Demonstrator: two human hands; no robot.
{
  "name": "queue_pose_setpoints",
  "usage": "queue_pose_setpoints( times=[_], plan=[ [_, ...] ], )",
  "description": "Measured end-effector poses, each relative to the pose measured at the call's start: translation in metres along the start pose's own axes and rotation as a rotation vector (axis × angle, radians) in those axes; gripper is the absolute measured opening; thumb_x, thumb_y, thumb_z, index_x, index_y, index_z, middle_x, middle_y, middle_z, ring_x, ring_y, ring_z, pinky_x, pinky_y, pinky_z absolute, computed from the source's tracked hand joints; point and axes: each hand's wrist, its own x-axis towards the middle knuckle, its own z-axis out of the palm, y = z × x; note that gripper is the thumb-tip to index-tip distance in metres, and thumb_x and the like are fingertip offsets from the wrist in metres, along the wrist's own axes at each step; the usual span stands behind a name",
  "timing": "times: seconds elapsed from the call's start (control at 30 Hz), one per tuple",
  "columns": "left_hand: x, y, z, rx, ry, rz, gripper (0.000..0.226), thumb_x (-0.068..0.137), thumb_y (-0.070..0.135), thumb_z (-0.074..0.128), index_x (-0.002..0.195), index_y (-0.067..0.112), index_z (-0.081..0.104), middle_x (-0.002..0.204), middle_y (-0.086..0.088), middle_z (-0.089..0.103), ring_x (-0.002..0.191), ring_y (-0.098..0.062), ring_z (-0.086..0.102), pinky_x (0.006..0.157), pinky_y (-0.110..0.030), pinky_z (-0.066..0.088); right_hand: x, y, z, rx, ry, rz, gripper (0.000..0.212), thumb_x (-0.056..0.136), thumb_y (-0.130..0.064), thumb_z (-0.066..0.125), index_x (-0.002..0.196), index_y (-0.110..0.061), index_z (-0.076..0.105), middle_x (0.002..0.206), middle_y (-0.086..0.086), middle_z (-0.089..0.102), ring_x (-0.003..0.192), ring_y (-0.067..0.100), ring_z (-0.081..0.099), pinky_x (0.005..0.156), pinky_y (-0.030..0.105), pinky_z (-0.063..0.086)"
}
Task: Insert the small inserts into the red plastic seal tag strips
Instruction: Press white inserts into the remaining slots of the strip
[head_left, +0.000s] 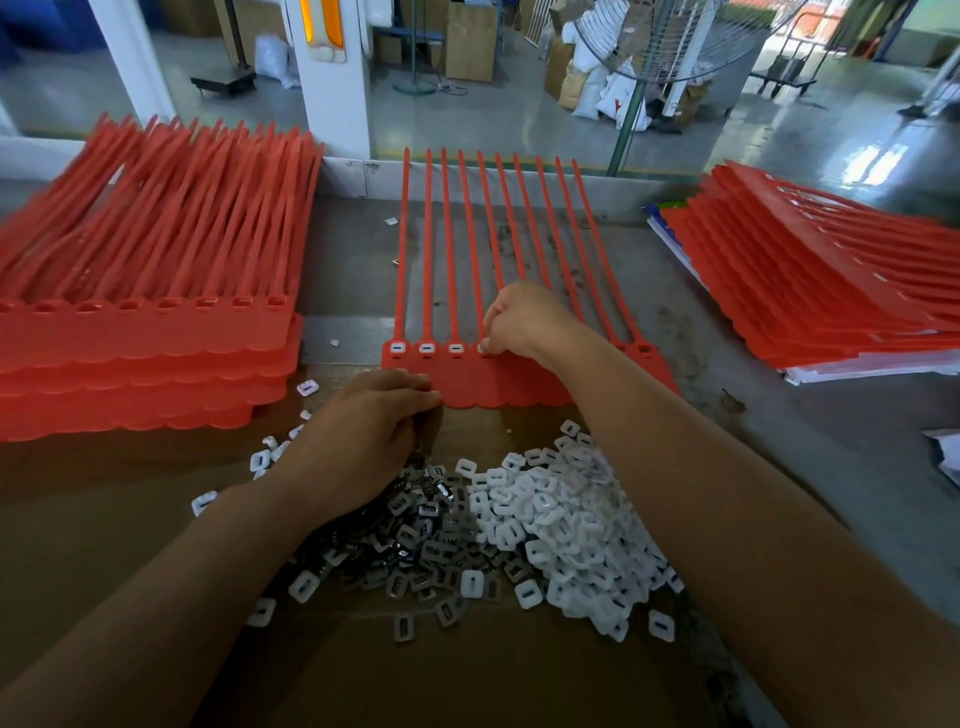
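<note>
Centre of bench: flat red plastic seal tag sheet (498, 384), ten joined strips. The long axis runs straight away from the person, with tails far and socket heads in a row on the near side. Three seated white plastic inserts (427, 347) fill the leftmost sockets.

Right hand (524, 319) is over the fourth socket, fingers curled, tips pinching a fourth white insert (484, 345) down at the head. How deep it sits is not resolvable.

Left hand (363, 441) is at the sheet's near-left edge, fingers curled under. Cannot tell whether it holds spare pieces.

Loose pile of white inserts (561, 514) and grey metal clips (415, 535) lies on brown cardboard (130, 519), just nearside of the sheet, under both forearms.

Judgement: filling runs left to right. The open sockets lie to the right of the right fingertips. Most are hidden by that forearm, with one empty end socket (643, 348) visible. The right hand is nearer, so the next move is probably a short sideways step along the head row, across the strip axis.

Also present: left stack of red strips (156, 338) and right stack of red strips (805, 291).
</note>
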Motion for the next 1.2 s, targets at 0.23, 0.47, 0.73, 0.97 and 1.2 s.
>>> queue_pose_setpoints(
  times=[0.23,0.47,0.73,0.97,1.2],
  plan=[
    [0.0,0.0,-0.001,-0.008,-0.007,-0.002,0.041,0.083,-0.004,0.047,0.119,0.011,0.059,0.132,-0.003,0.051,0.124,-0.017,0.043,0.101,-0.016,0.023,0.001,-0.003,-0.003,-0.068,-0.055,0.004,0.018,0.082,-0.021,0.067,0.088,-0.006,0.06,0.1,0.006,0.057,0.098,0.021,0.055,0.087,0.032,0.046],
    [0.0,-0.001,0.0,-0.008,-0.002,-0.008,0.041,0.084,-0.003,0.048,0.12,0.012,0.058,0.133,-0.002,0.05,0.124,-0.016,0.043,0.1,-0.018,0.025,-0.015,0.009,-0.004,0.113,-0.02,-0.085,0.019,0.085,-0.014,0.064,0.068,-0.019,0.056,0.074,-0.01,0.052,0.073,0.005,0.05,0.057,0.018,0.036],
    [0.001,-0.002,0.001,-0.003,-0.005,-0.006,0.04,0.084,-0.003,0.048,0.12,0.011,0.059,0.133,-0.002,0.051,0.124,-0.017,0.043,0.103,-0.02,0.024,-0.038,0.016,-0.022,0.189,-0.139,-0.147,0.012,0.086,-0.019,0.063,0.075,-0.023,0.059,0.077,-0.014,0.055,0.077,0.002,0.05,0.071,0.021,0.037],
    [0.001,-0.005,0.002,0.0,-0.002,-0.011,0.041,0.084,-0.002,0.048,0.12,0.013,0.059,0.133,-0.001,0.051,0.125,-0.016,0.042,0.106,-0.024,0.024,-0.067,0.041,-0.04,0.014,-0.042,-0.128,0.012,0.081,-0.023,0.068,0.071,-0.023,0.063,0.071,-0.016,0.056,0.068,-0.005,0.05,0.059,0.014,0.036],
    [0.001,-0.006,0.003,0.004,0.004,-0.008,0.04,0.083,-0.002,0.049,0.119,0.014,0.059,0.131,-0.001,0.052,0.124,-0.016,0.043,0.106,-0.024,0.025,-0.085,0.051,-0.036,-0.086,-0.135,-0.053,0.007,0.078,-0.026,0.072,0.072,-0.023,0.068,0.076,-0.014,0.062,0.075,-0.001,0.056,0.063,0.015,0.041]
  ],
)
